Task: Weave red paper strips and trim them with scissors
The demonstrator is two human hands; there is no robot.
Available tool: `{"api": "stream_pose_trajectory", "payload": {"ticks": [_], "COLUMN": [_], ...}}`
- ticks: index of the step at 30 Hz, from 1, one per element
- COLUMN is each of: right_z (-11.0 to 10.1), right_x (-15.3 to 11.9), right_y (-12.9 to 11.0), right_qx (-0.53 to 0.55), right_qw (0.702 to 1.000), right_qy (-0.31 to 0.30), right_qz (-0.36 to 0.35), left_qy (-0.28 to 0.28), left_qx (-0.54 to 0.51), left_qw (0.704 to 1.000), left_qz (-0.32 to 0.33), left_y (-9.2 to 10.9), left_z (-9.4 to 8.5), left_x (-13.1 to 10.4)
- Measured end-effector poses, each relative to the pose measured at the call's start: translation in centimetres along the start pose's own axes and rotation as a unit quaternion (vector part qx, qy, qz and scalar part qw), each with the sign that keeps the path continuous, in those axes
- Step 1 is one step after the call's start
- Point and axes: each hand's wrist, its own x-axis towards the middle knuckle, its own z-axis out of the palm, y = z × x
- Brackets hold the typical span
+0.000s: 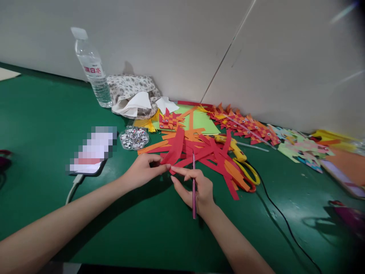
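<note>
My left hand (144, 170) pinches the lower end of a red paper strip (176, 146) between thumb and fingers. The strip is bent and rises away from me. My right hand (202, 188) holds a slim pink pen-like tool (194, 198) upright between its fingers; its exact kind is unclear. The right index fingertip meets the left thumb at the strip's end, while the right thumb stands a little apart below. Beyond both hands lies a loose pile of red and orange paper strips (211, 154). Orange-handled scissors (251, 187) are partly covered by the pile.
A yellow glue gun (238, 150) trails a black cable (281, 213) along the right. Woven paper fish (245, 125) lie by the wall. A box of googly eyes (134, 138), a charging phone (94, 152), a tissue pouch (132, 85) and a water bottle (92, 70) stand left.
</note>
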Motion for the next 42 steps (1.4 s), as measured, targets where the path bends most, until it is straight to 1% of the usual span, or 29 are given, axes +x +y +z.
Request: {"api": "stream_pose_trajectory", "payload": {"ticks": [6, 12, 17, 20, 25, 28, 31, 33, 35, 37, 39, 41, 42], "right_z": [0.0, 0.0, -0.2, -0.3, -0.2, -0.2, -0.3, -0.5, -0.6, -0.6, -0.6, -0.5, -0.5], "right_x": [0.2, 0.2, 0.3, 0.4, 0.7, 0.8, 1.0, 1.1, 1.1, 1.0, 0.8, 0.9, 1.0], "right_y": [-0.3, -0.4, -0.6, -0.6, 0.0, 0.2, 0.2, 0.0, 0.0, 0.1, 0.3, 0.6, 0.7], "right_qx": [-0.024, -0.027, -0.021, 0.005, 0.019, 0.038, 0.046, 0.056, 0.079, 0.121, 0.168, 0.212, 0.231], "right_qw": [0.999, 0.999, 0.999, 0.999, 0.994, 0.987, 0.977, 0.970, 0.963, 0.953, 0.940, 0.928, 0.923], "right_qy": [0.025, 0.024, 0.035, 0.036, 0.046, 0.029, 0.038, 0.049, 0.038, 0.013, 0.004, 0.021, 0.035], "right_qz": [-0.017, -0.017, -0.015, 0.015, 0.096, 0.154, 0.205, 0.231, 0.255, 0.278, 0.297, 0.306, 0.308], "left_qy": [-0.004, -0.003, 0.024, 0.028, 0.014, 0.010, 0.007, -0.001, -0.020, -0.051, -0.085, -0.105, -0.107], "left_qx": [-0.045, -0.055, -0.083, -0.086, -0.079, -0.082, -0.071, -0.051, -0.024, 0.010, 0.048, 0.087, 0.103], "left_qw": [0.999, 0.998, 0.996, 0.996, 0.996, 0.996, 0.997, 0.999, 0.999, 0.997, 0.989, 0.978, 0.975], "left_qz": [-0.026, -0.031, -0.028, -0.029, -0.039, -0.039, -0.031, -0.019, 0.008, 0.055, 0.112, 0.156, 0.167], "left_y": [0.0, 0.1, 0.0, 0.1, 0.4, 0.5, 0.5, 0.4, 0.4, 0.4, 0.4, 0.4, 0.4], "left_z": [-0.1, 0.0, -0.3, -0.4, -0.3, -0.3, -0.4, -0.3, -0.2, 0.0, 0.1, 0.2, 0.1], "left_x": [0.1, 0.1, 0.4, 0.3, 0.1, 0.1, 0.0, -0.1, -0.3, -0.5, -0.6, -0.6, -0.6]}}
